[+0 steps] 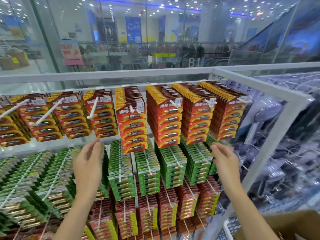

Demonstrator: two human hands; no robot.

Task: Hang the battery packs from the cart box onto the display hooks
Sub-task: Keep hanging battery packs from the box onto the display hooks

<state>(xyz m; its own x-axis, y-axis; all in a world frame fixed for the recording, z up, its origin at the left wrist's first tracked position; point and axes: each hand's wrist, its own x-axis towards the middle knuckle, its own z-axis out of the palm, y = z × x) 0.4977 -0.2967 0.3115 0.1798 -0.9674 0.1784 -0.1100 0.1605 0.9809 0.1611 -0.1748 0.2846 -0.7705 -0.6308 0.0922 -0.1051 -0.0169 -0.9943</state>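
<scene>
Glass walls and an escalator fill the space behind a white display rack (270,87), its hooks packed with battery packs in rows: red-orange packs (168,116) on top, green packs (121,177) beneath, dark red packs (126,220) lowest. Both hands are raised before the rack and hold nothing: the left hand (87,163) has its fingers straight and close together, the right hand (225,160) loosely spread. A corner of the cardboard cart box (277,224) shows at lower right. I would say they are between packs; next comes reaching down into the box for another. Sparse hooks (94,108) at upper left look likeliest to take more.
</scene>
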